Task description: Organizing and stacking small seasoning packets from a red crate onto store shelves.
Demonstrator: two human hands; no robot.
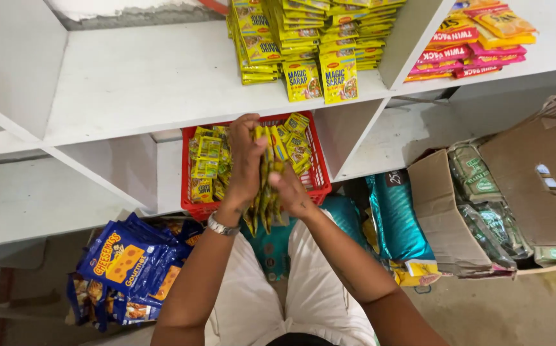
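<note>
2 hands, left (244,163) and right (289,189), grip 1 bunch of yellow sachets (266,192) above 1 red basket (319,174)

Yellow sachets (266,186) hang bunched between both hands, more fill the red basket (319,179); stacked yellow packets (310,45) and red-yellow packs (470,41) on the shelf, blue snack bags (127,266) on the floor, green pouches (483,205) in a carton

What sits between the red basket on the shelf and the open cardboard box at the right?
In the head view, between red basket and cardboard box: a white shelf divider, and below it a teal sack.
</note>
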